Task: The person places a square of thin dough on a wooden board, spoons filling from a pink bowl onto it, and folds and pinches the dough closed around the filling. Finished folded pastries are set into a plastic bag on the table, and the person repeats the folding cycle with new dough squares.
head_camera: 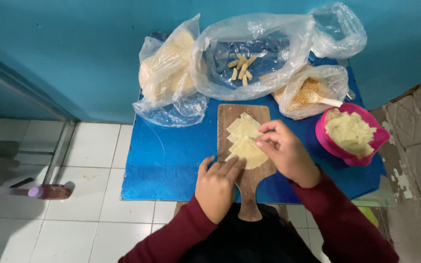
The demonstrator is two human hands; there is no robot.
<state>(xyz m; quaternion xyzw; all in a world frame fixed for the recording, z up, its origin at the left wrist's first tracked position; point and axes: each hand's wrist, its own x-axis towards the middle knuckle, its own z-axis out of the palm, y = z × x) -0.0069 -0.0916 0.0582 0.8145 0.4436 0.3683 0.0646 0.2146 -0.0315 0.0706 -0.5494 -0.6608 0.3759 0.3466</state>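
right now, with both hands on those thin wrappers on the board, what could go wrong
1. The right hand pinches the top of the wrappers; thin sheets might tear or lift together.
2. The wooden board has its handle past the blue table edge, so the left hand could tip it.
3. The pink bowl sits near the table's right edge.

A small blue table (171,160) carries a wooden cutting board (249,190) at its near edge, plastic bags (249,53) along the far edge, and a pink bowl (352,146) at the right edge.
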